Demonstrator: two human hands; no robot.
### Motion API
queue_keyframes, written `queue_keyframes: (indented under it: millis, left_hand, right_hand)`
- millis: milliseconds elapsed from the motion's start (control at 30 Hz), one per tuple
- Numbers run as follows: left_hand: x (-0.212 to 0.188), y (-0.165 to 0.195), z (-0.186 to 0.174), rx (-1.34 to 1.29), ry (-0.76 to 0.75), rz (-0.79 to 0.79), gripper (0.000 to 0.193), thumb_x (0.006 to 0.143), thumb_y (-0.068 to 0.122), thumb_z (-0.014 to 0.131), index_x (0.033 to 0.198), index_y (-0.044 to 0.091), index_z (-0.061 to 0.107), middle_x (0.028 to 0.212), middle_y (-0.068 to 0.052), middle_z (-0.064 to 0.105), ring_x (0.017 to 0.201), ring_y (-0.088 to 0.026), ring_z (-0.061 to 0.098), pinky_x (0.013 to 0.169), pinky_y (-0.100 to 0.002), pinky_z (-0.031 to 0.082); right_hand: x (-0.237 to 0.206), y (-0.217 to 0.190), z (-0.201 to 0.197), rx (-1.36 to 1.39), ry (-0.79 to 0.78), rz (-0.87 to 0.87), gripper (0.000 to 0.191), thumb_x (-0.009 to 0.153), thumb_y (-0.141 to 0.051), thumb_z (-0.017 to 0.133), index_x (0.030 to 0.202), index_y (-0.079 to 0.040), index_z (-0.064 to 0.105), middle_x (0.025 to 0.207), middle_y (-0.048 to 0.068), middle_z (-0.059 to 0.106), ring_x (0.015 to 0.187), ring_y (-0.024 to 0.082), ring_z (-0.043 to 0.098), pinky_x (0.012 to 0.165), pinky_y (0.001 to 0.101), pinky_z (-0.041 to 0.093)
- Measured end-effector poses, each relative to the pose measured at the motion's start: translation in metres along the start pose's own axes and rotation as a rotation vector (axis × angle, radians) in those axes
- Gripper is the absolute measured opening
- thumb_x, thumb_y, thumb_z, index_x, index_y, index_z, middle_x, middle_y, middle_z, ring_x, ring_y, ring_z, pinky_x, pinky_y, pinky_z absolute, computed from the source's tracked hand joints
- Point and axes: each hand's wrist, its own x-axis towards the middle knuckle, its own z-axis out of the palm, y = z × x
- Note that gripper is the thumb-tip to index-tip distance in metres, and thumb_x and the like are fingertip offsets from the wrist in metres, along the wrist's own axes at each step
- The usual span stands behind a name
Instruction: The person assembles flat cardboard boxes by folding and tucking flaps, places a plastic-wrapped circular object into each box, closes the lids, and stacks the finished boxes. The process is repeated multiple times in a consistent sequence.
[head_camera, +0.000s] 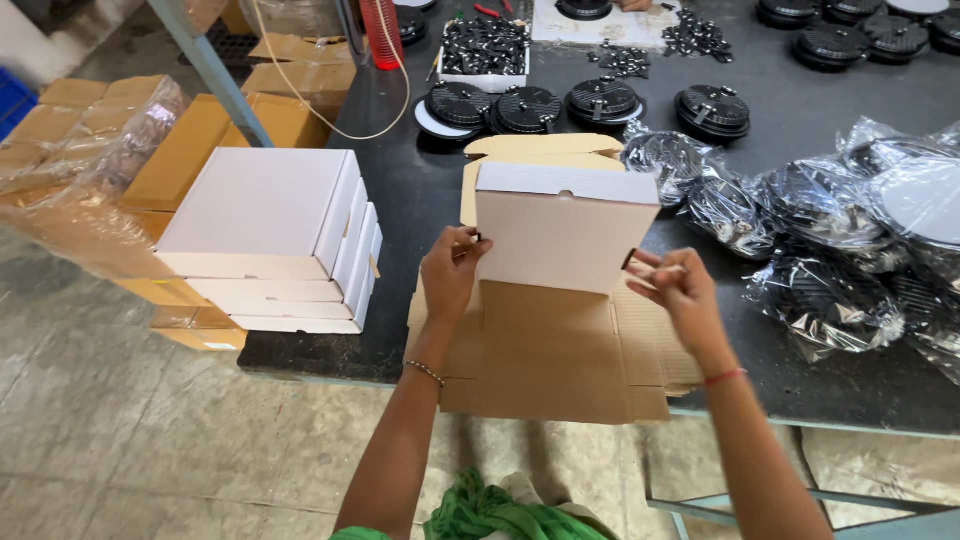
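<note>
Counts on your bench

You have three closed white boxes (265, 235) stacked at nine o'clock, one half-folded box (560, 240) at centre, four black round discs (600, 100) in a row at twelve o'clock (more lie at one o'clock, cut off by the edge), and one tray of small black parts (485, 50).

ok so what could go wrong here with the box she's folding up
The flat cardboard box overhangs the table edge, so pressing down could tip or slide it off. The left hand and right hand pinch only the side flaps, so the raised white panel might fold crooked. The stack of finished boxes also sits near the edge.
</note>
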Motion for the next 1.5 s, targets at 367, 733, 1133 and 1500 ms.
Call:
queue_keyframes:
  millis: [367,733,1133,1500]
  left_hand:
    - [0.000,-0.026,-0.020,-0.252,-0.024,0.093,0.058,0.103,0.040,0.064,0.134,-0.003,0.042,0.144,-0.019,0.052,0.135,-0.033,0.047,0.112,-0.045,0.034]
    - [-0.008,0.008,-0.031,-0.549,-0.228,-0.640,0.084,0.091,0.071,0.034,0.154,0.017,0.047,0.154,-0.004,0.045,0.142,-0.027,0.037,0.105,-0.048,0.031]
    - [-0.073,0.031,-0.098,-0.580,-0.205,-0.341,0.079,0.081,0.019,0.079,0.150,0.002,0.045,0.137,-0.011,0.060,0.118,-0.017,0.059,0.102,-0.034,0.049]
    - [0.111,0.045,-0.307,-0.171,0.319,-0.058,0.050,0.097,0.035,0.063,0.129,-0.002,0.070,0.123,-0.009,0.072,0.117,-0.017,0.064,0.106,-0.031,0.046]
  right_hand:
    - [0.036,-0.065,-0.032,-0.450,-0.048,0.406,0.074,0.095,-0.061,0.046,0.147,-0.008,0.050,0.132,0.021,0.068,0.109,0.038,0.066,0.093,0.0481,0.055]
    - [0.005,-0.033,0.009,0.010,-0.034,0.262,0.106,0.085,-0.080,0.039,0.156,-0.003,0.030,0.160,0.011,0.038,0.143,0.024,0.042,0.104,0.0494,0.044]
    - [-0.036,-0.030,0.111,0.078,-0.048,0.248,0.073,0.095,-0.005,0.058,0.164,-0.002,0.033,0.158,0.016,0.045,0.134,0.024,0.051,0.098,0.0344,0.047]
    - [0.138,-0.043,0.363,0.071,-0.616,-0.176,0.080,0.102,-0.027,0.067,0.164,-0.009,0.020,0.169,0.011,0.032,0.149,0.027,0.043,0.120,0.0407,0.044]
